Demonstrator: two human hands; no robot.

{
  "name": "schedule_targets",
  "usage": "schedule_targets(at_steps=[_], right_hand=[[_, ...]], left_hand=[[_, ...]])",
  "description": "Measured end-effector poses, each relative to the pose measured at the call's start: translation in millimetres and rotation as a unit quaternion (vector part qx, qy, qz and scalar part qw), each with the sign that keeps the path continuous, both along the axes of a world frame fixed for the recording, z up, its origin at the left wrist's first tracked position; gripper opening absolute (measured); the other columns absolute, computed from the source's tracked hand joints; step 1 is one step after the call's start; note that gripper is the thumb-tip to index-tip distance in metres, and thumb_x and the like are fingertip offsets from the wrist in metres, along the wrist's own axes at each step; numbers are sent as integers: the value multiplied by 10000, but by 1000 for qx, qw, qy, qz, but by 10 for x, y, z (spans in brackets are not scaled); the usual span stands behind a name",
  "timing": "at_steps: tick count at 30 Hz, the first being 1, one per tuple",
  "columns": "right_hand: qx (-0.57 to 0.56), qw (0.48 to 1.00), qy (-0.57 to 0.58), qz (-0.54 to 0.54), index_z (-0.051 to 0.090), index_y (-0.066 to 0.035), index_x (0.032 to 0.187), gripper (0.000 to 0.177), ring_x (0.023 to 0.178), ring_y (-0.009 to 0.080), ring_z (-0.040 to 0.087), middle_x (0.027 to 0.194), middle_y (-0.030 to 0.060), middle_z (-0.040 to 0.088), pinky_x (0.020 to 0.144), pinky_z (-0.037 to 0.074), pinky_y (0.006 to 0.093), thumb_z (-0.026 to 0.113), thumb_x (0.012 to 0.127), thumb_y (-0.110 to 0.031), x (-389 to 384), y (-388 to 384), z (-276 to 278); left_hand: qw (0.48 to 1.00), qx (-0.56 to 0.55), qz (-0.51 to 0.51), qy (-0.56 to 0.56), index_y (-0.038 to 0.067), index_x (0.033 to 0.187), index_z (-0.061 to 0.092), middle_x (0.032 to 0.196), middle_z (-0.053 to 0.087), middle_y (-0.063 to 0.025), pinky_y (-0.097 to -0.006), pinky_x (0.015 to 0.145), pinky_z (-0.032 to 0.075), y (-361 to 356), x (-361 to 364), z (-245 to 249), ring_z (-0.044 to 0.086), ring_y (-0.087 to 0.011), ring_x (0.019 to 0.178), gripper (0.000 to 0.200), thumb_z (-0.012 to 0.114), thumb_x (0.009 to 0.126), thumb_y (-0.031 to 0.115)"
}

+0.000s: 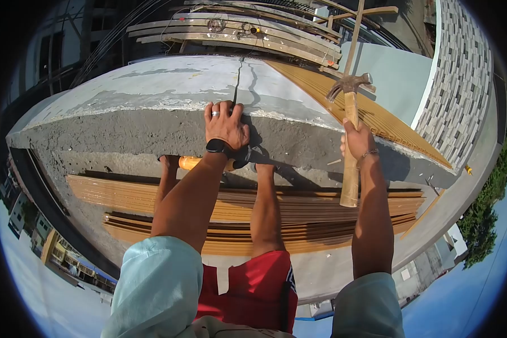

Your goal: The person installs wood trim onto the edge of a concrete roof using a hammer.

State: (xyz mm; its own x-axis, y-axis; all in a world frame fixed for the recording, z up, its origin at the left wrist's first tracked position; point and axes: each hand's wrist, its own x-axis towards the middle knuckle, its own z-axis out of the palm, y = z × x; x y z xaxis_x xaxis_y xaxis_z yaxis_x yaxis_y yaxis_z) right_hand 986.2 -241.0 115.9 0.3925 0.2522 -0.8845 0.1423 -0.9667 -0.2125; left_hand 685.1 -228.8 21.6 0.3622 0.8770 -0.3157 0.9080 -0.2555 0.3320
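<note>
My left hand (226, 125), with a ring and a dark wristband, rests at the rough front edge of the concrete ledge (152, 127). Its fingers are bent over a black cable (238, 81) that runs back across the ledge top; their tips and anything under them are partly hidden. On the right, my right hand (357, 141) is wrapped round the wooden handle of a claw hammer (350, 104), head up and raised in front of the ledge. A yellow-handled tool (190, 163) lies below my left wrist, partly covered by my forearm.
Stacks of brown slatted panels (304, 208) lie beside my legs. More slatted panelling (310, 81) slopes down behind the hammer. Wooden planks (265, 39) stand beyond the ledge, and a stone-patterned wall (456, 73) rises at the right.
</note>
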Motion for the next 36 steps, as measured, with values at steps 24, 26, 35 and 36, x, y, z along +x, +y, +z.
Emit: schedule_targets(at_steps=[24, 26, 35, 36], right_hand=[[-131, 987, 39, 86, 537, -32, 869, 287, 495, 186, 539, 634, 59, 533, 431, 468, 347, 441, 943, -292, 116, 698, -1394], [-197, 957, 71, 198, 540, -27, 878, 283, 496, 191, 543, 635, 68, 541, 430, 467, 355, 446, 940, -287, 245, 729, -1402], [-253, 886, 23, 388, 555, -22, 862, 255, 473, 211, 543, 638, 97, 565, 433, 466, 371, 473, 912, -258, 297, 789, -1276], [-230, 917, 48, 322, 556, -18, 866, 250, 478, 212, 549, 638, 101, 565, 430, 465, 371, 462, 905, -246, 358, 762, -1332]], left_hand=[[999, -20, 20, -22, 141, 1103, 543, 1104, 492, -122, -489, 1075, 221, 15, -7, 29, 452, -310, 1092, 495, 643, 636, 271], [999, -13, 19, -26, 139, 1104, 541, 1103, 491, -122, -491, 1076, 221, 5, 10, 14, 451, -311, 1092, 497, 643, 635, 269], [999, -9, 24, -39, 129, 1107, 538, 1107, 489, -121, -495, 1074, 224, -1, -17, 7, 457, -307, 1094, 501, 644, 636, 264], [999, -15, 28, -40, 129, 1107, 538, 1107, 489, -121, -495, 1074, 224, -31, -22, 25, 457, -307, 1094, 501, 644, 636, 264]])
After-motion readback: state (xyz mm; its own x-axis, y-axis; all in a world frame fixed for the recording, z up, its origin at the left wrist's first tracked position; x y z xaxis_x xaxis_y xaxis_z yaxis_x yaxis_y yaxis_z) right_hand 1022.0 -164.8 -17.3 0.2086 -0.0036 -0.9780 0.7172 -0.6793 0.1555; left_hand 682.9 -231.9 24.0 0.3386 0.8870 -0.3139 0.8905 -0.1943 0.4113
